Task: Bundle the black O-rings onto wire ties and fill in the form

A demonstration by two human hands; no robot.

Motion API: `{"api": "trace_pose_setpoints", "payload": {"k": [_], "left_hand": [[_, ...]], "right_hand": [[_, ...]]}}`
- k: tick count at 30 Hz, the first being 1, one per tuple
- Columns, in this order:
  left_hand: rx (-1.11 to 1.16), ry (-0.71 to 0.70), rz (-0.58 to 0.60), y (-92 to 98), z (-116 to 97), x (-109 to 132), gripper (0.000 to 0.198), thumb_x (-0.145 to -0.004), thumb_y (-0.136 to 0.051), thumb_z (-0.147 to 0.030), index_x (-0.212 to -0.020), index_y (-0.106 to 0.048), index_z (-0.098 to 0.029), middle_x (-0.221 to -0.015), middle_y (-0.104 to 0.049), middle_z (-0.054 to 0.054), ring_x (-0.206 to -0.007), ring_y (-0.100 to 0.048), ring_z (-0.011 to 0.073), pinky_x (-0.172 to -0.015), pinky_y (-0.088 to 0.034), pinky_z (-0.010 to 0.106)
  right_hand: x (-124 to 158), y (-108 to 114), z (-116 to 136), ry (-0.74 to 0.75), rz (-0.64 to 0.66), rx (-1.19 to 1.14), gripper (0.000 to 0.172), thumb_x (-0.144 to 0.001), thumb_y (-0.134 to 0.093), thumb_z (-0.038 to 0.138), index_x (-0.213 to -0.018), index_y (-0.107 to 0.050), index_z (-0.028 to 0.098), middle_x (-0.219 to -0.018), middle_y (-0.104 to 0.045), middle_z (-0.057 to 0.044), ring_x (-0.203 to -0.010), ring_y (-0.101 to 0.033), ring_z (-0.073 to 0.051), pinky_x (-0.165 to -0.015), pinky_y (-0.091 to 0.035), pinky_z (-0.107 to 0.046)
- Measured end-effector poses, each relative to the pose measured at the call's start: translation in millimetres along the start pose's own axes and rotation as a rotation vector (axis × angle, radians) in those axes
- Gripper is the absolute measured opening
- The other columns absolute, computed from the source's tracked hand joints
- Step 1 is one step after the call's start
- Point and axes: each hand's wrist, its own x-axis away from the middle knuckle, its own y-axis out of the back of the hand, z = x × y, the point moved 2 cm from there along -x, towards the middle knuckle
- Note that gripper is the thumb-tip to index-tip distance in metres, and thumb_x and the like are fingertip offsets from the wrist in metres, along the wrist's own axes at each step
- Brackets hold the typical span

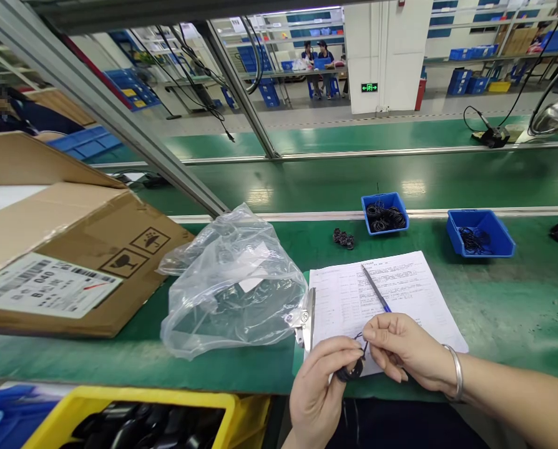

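Observation:
My left hand [323, 380] is closed around a small coiled black cable [351, 370], held just above the near edge of the green bench. From the right, my right hand [398, 349] pinches a thin black end of that same cable between thumb and fingers. Beneath both hands lies a clipboard with printed sheets [339, 293], its metal clip [304, 319] at the left. A pen [375, 288] rests slantwise on the paper. Past the clipboard, a small bunch of black coiled cables [343, 239] lies on the bench.
Two blue bins [384, 232] [504, 246] hold black cables at the back. Left of the clipboard is a clear plastic bag [232, 299], beside an open cardboard box [143, 280]. A yellow crate [234, 411] with black parts stands below the bench edge. A metal frame post [166, 149] slants overhead.

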Motion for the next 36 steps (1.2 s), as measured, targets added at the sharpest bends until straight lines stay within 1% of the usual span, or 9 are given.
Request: {"api": "trace_pose_setpoints", "payload": {"k": [3, 5, 8, 12, 17, 22, 26, 31, 36], "left_hand": [[0.024, 0.007, 0.072, -0.6, -1.5, -4.6, 0.031, -0.091, -0.052, -0.003, -0.113, -0.065, -0.021, -0.095, -0.071, 0.004, -0.088, -0.069, 0.0149, -0.073, -0.059, 0.023], [-0.070, 0.027, 0.071, 0.5, -1.7, -6.2, 0.029, -0.092, -0.053, -0.004, -0.113, -0.065, -0.021, -0.094, -0.073, 0.003, -0.087, -0.070, 0.0139, -0.075, -0.058, 0.021], [-0.278, 0.002, 0.088, 3.0, -2.9, -6.5, 0.030, -0.091, -0.055, -0.005, -0.115, -0.065, -0.019, -0.097, -0.074, 0.005, -0.090, -0.070, 0.0147, -0.081, -0.057, 0.022], [-0.436, -0.096, 0.128, 6.4, -4.7, -6.1, 0.036, -0.092, -0.050, -0.004, -0.122, -0.062, -0.017, -0.102, -0.074, 0.007, -0.095, -0.070, 0.0163, -0.087, -0.057, 0.026], [-0.472, -0.133, 0.159, 7.2, -5.7, -7.6, 0.041, -0.092, -0.047, -0.001, -0.127, -0.060, -0.016, -0.104, -0.074, 0.008, -0.097, -0.069, 0.0155, -0.088, -0.055, 0.025], [-0.405, -0.146, 0.191, 5.7, -7.9, -10.0, 0.036, -0.094, -0.048, -0.004, -0.126, -0.060, -0.015, -0.102, -0.073, 0.008, -0.096, -0.069, 0.0148, -0.086, -0.055, 0.023], [-0.377, -0.153, 0.181, 5.9, -9.3, -11.5, 0.033, -0.096, -0.050, -0.008, -0.127, -0.059, -0.015, -0.101, -0.073, 0.009, -0.095, -0.069, 0.0151, -0.085, -0.055, 0.024], [-0.408, -0.181, 0.207, 6.7, -11.3, -12.0, 0.036, -0.095, -0.049, -0.007, -0.130, -0.058, -0.014, -0.101, -0.074, 0.010, -0.092, -0.069, 0.0154, -0.083, -0.056, 0.025], [-0.412, -0.203, 0.213, 6.0, -11.5, -12.0, 0.042, -0.093, -0.051, -0.006, -0.134, -0.056, -0.016, -0.101, -0.075, 0.010, -0.090, -0.071, 0.0175, -0.079, -0.057, 0.027]], "right_hand": [[2.3, 2.3, 4.9, 0.095, -0.078, 0.080, 0.038, -0.085, -0.068, 0.052, -0.089, -0.054, 0.017, -0.057, -0.058, 0.006, -0.032, -0.043, -0.004, -0.031, -0.025, -0.014], [6.2, 2.8, 9.7, 0.199, -0.123, 0.172, 0.036, -0.086, -0.067, 0.051, -0.090, -0.054, 0.018, -0.057, -0.058, 0.007, -0.034, -0.045, -0.004, -0.033, -0.027, -0.014], [11.4, -0.6, 10.6, 0.234, -0.062, 0.327, 0.033, -0.085, -0.070, 0.047, -0.084, -0.059, 0.015, -0.055, -0.058, 0.005, -0.036, -0.047, -0.005, -0.037, -0.033, -0.015], [12.6, -4.6, 3.7, 0.226, -0.011, 0.433, 0.032, -0.082, -0.074, 0.044, -0.089, -0.064, 0.013, -0.056, -0.059, 0.004, -0.036, -0.048, -0.005, -0.039, -0.037, -0.017], [9.8, -4.0, 1.0, 0.161, 0.030, 0.314, 0.034, -0.083, -0.073, 0.046, -0.084, -0.060, 0.014, -0.055, -0.060, 0.004, -0.034, -0.048, -0.005, -0.037, -0.035, -0.015], [7.4, -3.5, 4.5, 0.089, 0.125, 0.190, 0.038, -0.078, -0.077, 0.047, -0.083, -0.059, 0.014, -0.054, -0.061, 0.004, -0.033, -0.049, -0.006, -0.032, -0.030, -0.014], [6.7, -3.5, 3.8, 0.055, 0.146, 0.167, 0.039, -0.078, -0.076, 0.049, -0.083, -0.058, 0.015, -0.053, -0.060, 0.005, -0.033, -0.049, -0.005, -0.031, -0.028, -0.014], [9.0, -4.1, 2.0, 0.065, 0.107, 0.212, 0.038, -0.079, -0.076, 0.047, -0.087, -0.061, 0.013, -0.054, -0.062, 0.004, -0.034, -0.049, -0.005, -0.034, -0.031, -0.014], [8.5, -3.1, 4.4, 0.059, 0.149, 0.189, 0.038, -0.082, -0.073, 0.049, -0.082, -0.059, 0.013, -0.052, -0.061, 0.004, -0.033, -0.047, -0.005, -0.032, -0.029, -0.015]]}}
